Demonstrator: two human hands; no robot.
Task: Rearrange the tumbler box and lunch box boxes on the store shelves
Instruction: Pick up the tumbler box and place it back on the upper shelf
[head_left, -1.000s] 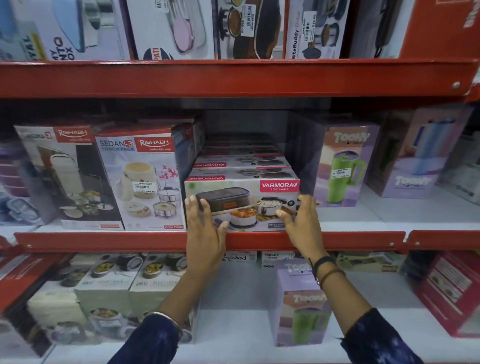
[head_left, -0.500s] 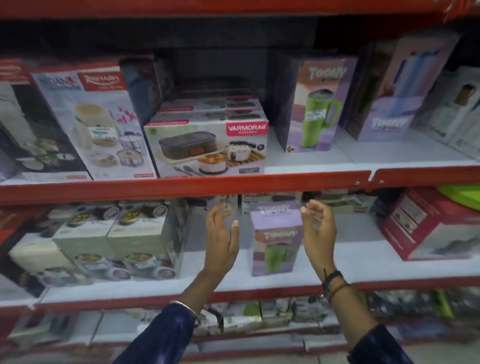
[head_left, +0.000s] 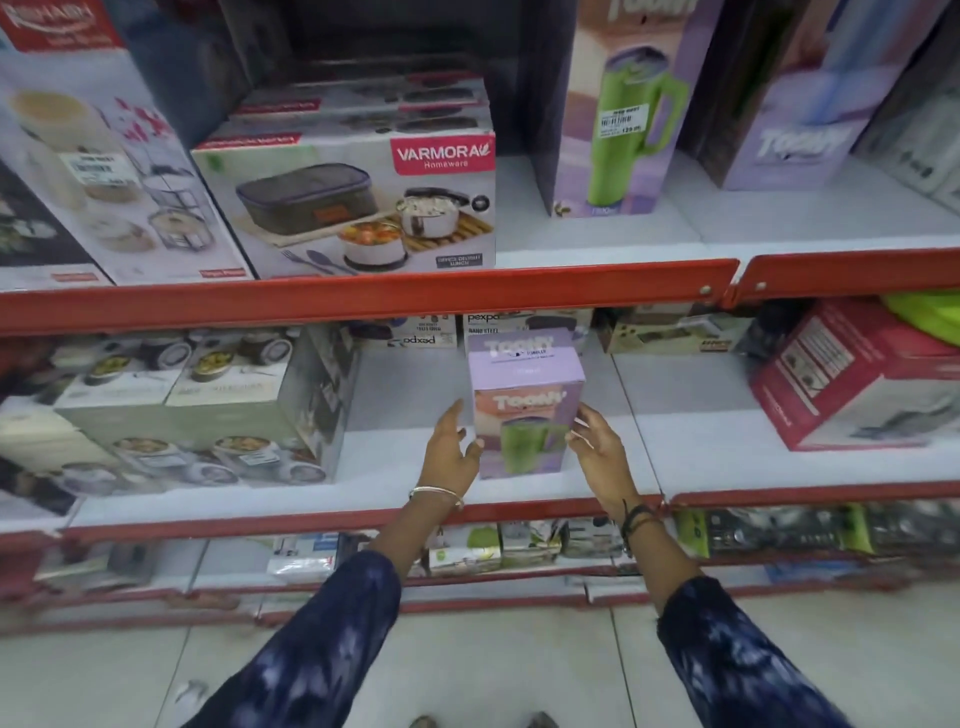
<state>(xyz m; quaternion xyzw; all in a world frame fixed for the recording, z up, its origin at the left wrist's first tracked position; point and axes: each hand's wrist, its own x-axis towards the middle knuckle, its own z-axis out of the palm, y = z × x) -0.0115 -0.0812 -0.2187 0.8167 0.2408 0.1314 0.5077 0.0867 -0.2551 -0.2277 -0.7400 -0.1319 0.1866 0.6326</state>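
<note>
We see a small lilac tumbler box (head_left: 524, 410) standing upright on the white middle shelf (head_left: 701, 457), near its front edge. Its front face shows a green tumbler with a handle under a pale brand word, and its lilac top carries the same word. The box stands alone, with bare shelf on both sides.

On the same shelf, to the left, there is a stack of pale green lunch box cartons (head_left: 208, 410) with pictures of round steel containers, and to the right a red carton (head_left: 852, 379), tilted. Behind the tumbler box, at the back, small white cartons (head_left: 415, 332) are partly hidden by the red rail (head_left: 363, 301) of the upper shelf.

On the upper shelf a Varmora lunch box carton (head_left: 353, 202) lies flat at the front, with similar cartons behind it. It shows a grey bag and steel bowls with food. Right of it stands a taller tumbler box (head_left: 618, 104) with a green tumbler and a price sticker, and further right another one (head_left: 779, 104) in lilac.

Our left hand (head_left: 452, 447) is at the left side of the small box, fingers open and spread, the thumb touching or almost touching the side. Our right hand (head_left: 597, 447) is at the right side, also open, fingertips at the edge of the box. We cannot tell if they already press it. Both forearms reach forward, with dark blue sleeves, a bangle on the left wrist and dark bands on the right.
</note>
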